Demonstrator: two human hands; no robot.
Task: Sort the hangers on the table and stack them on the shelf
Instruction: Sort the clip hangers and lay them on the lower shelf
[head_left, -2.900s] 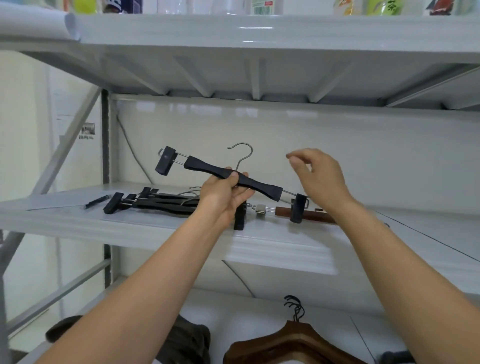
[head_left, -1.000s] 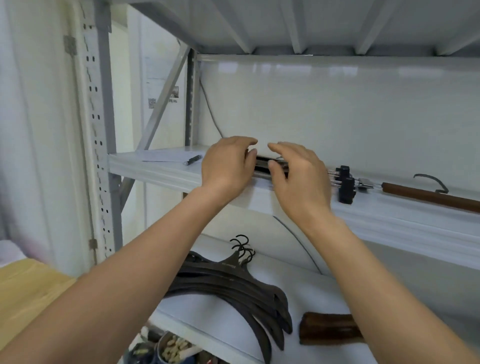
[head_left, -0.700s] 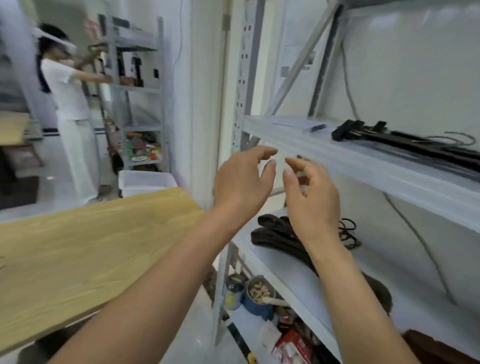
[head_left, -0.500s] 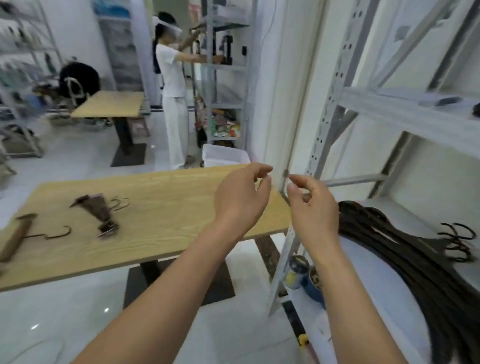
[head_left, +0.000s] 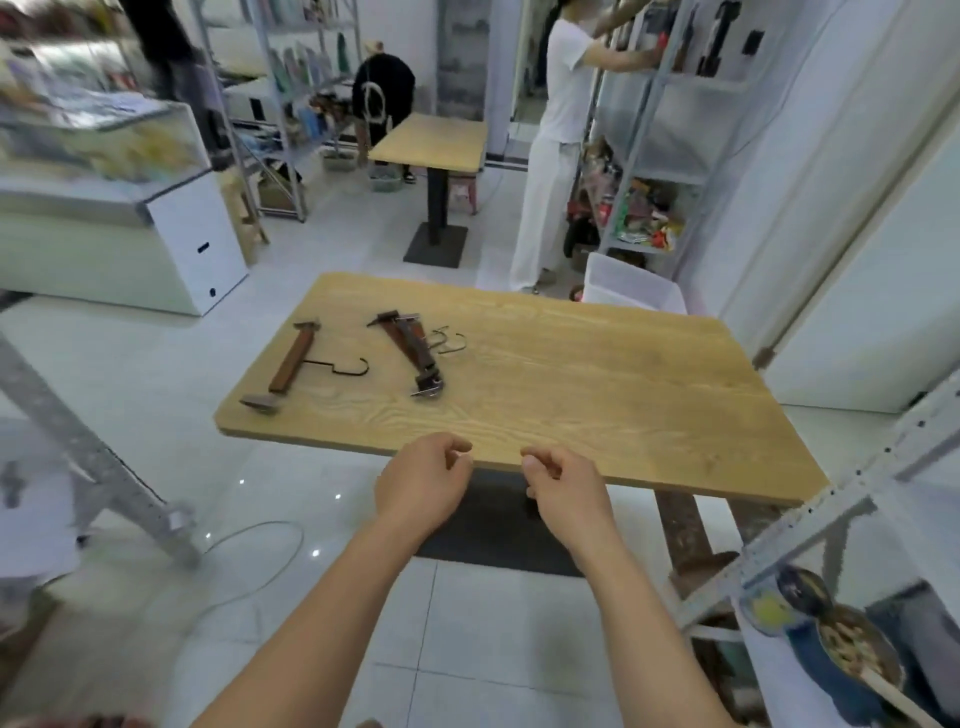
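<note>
From the head view, both arms reach forward side by side over the tiled floor, just short of the near edge of the wooden surface (head_left: 597, 387). The left hand (head_left: 423, 486) has its fingers loosely curled with the thumb near the fingertips, and it grips nothing. The right hand (head_left: 563, 488), just beside it but not touching it, is curled the same loose way and is likewise empty. Beyond and to the left of the left hand, a single brown clip hanger (head_left: 292, 359) lies flat on the surface near its left edge, with its dark hook pointing toward the middle. Nearer to straight ahead of the left hand, a small bundle of brown clip hangers (head_left: 413, 348) lies stacked together, their wire hooks fanned out on the side toward the right hand. Neither hand touches any hanger. To the right of the right hand, a pale perforated rail of the shelf (head_left: 883, 452) slants across the corner, with tins (head_left: 841, 649) on a lower level. Far beyond both hands, a person in white (head_left: 550, 145) reaches toward another rack.
</note>
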